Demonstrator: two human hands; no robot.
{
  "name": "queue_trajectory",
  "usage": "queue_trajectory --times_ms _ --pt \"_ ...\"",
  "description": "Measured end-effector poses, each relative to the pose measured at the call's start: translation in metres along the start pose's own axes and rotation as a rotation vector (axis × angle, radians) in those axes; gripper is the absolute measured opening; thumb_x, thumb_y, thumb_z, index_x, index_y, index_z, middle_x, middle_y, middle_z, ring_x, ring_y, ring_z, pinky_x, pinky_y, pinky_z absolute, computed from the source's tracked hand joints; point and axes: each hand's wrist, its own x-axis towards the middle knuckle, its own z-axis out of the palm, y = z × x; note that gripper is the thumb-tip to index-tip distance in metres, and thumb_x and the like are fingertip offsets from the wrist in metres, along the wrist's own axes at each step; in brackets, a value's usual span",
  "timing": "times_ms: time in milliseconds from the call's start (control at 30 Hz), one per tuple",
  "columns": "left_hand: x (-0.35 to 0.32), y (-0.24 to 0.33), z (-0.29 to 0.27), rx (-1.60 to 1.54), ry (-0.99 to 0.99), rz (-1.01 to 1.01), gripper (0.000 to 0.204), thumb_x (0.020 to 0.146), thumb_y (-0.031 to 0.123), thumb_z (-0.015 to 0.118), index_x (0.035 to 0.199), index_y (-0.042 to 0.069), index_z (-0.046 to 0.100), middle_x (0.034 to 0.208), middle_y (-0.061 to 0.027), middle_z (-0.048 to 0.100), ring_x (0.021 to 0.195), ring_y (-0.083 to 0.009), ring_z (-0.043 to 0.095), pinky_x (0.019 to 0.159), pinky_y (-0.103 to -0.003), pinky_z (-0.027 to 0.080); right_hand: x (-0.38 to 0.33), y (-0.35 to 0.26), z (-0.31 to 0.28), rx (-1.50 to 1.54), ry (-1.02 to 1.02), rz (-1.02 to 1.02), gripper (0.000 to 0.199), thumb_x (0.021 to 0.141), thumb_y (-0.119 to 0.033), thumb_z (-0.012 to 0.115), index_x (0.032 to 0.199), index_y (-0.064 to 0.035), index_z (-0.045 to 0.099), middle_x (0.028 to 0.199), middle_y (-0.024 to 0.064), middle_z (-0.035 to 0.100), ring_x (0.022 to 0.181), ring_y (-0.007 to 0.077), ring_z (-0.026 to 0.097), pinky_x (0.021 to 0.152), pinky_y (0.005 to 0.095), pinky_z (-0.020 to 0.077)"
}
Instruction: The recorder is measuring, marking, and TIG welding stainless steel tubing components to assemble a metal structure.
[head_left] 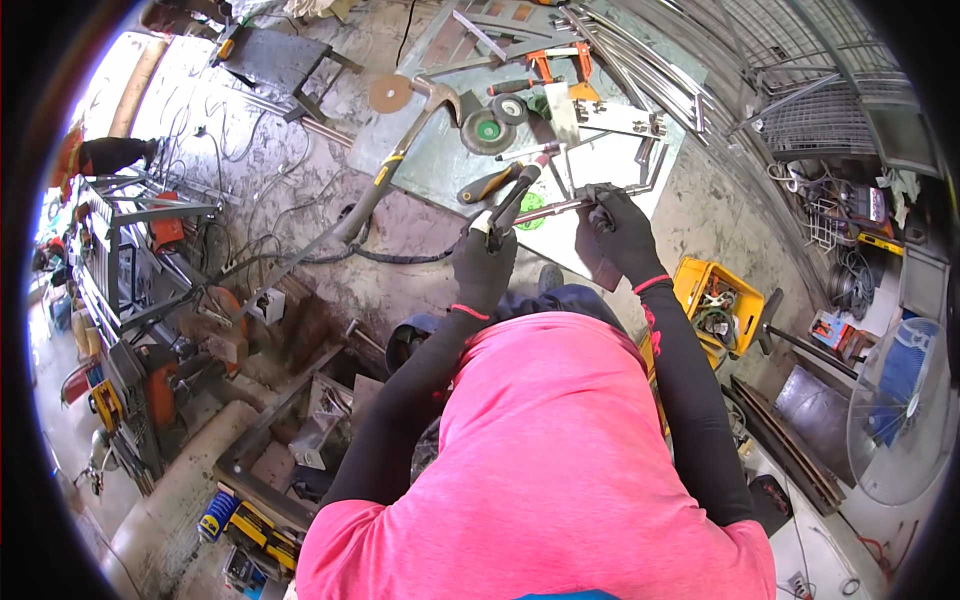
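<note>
My left hand [485,262], in a black glove, is closed round the handle of a welding torch [524,182]. Its nozzle points up and to the right, and a black cable [410,258] trails off to the left. My right hand [618,232], also gloved, has its fingers closed on a thin metal rod [556,208] at the edge of a small metal frame [655,170]. A dark brownish plate [597,262] shows beneath that hand. Beyond the left hand lie a black-and-yellow handled tool [488,184] and a claw hammer [392,165].
The metal work table [400,207] also bears a green-centred grinding disc [487,130], a brown disc [390,93], orange clamps [562,62] and metal tubes [640,65]. A yellow crate [742,285] stands at right, near a fan [903,410]. Cables and metal frames crowd the left.
</note>
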Motion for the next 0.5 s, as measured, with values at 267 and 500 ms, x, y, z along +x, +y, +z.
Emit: queue_trajectory --times_ms 267,500 --pt "0.003 0.002 -0.014 -0.104 -0.103 -0.131 0.037 0.091 0.016 0.08 0.123 0.001 0.071 0.079 -0.0085 0.064 0.067 -0.0224 0.062 0.063 -0.04 0.05 -0.001 -0.022 -0.004 0.083 -0.032 0.11 0.041 0.097 -0.008 0.068 0.138 -0.0063 0.07 0.131 0.0155 0.072 0.107 0.0279 0.073 0.098 0.0362 0.0596" --pt "0.018 0.049 -0.052 -0.399 -0.258 -0.331 0.031 0.093 0.016 0.078 0.117 -0.002 0.07 0.075 0.0006 0.065 0.065 -0.0066 0.057 0.058 -0.03 0.046 -0.047 -0.005 0.058 1.57 -0.001 0.728 0.029 0.108 -0.029 0.065 0.125 -0.0061 0.067 0.114 0.0101 0.071 0.094 0.0242 0.07 0.087 0.0395 0.0588"
